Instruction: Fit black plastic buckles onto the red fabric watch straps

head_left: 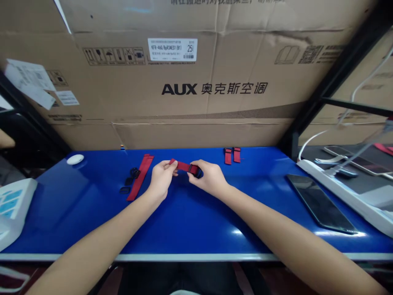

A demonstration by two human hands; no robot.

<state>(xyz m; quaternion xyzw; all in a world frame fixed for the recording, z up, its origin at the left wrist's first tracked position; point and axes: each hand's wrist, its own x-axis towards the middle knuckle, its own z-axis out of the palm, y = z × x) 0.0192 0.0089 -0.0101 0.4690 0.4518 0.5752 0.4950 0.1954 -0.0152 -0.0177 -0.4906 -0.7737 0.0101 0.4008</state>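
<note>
Between my hands, over the middle of the blue table, a short red strap (182,166) is stretched out. My left hand (162,177) pinches its left end between thumb and fingers. At the strap's other end, my right hand (209,176) grips a black buckle (194,170) with the red webbing running through it. Part of the buckle is hidden by the fingers. Left of my left hand lie long red straps (140,178), partly overlapping. Several loose black buckles (129,180) sit beside them.
Two short red straps with black buckles (232,155) lie at the table's back right. A dark phone (321,203) and a white power strip (346,194) are on the right. A white round object (75,159) and a white device (15,209) stand left. Behind rises a cardboard box (190,106).
</note>
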